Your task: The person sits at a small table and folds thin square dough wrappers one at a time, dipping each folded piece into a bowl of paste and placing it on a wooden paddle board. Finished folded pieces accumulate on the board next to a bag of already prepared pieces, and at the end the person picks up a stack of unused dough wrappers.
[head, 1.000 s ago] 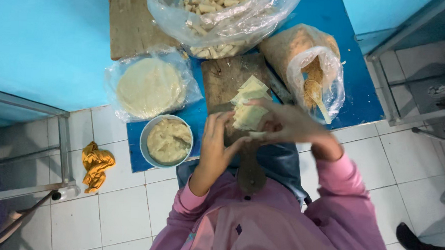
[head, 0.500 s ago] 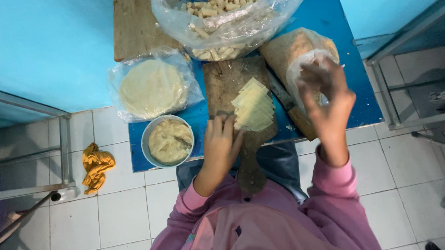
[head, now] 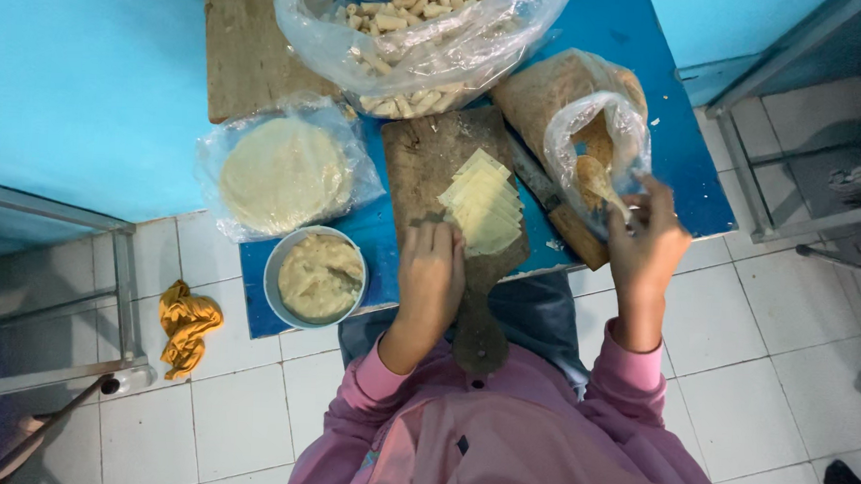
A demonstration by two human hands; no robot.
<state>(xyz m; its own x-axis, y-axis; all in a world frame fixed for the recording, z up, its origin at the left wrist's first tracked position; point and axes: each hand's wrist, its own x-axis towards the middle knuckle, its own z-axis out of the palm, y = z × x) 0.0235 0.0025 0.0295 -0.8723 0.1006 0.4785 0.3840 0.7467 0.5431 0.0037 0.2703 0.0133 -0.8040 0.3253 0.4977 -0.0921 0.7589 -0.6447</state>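
Looking down from above, we see our left hand lying flat, fingers pressed together, on the near end of the wooden cutting board, holding nothing; it seems to steady the board, right beside the fanned stack of pale yellow wrappers that lies on the board's right half. Our right hand is at the mouth of the small plastic bag, fingertips pinching something at the opening, though we cannot tell whether it is the plastic or the crumbly brown filling inside. A knife lies between board and bag, handle toward us. The bowl of pale paste sits just left of the left hand, within easy reach, with the bagged round flatbreads behind it. Finished rolls fill the large clear bag at the far edge of the blue table.
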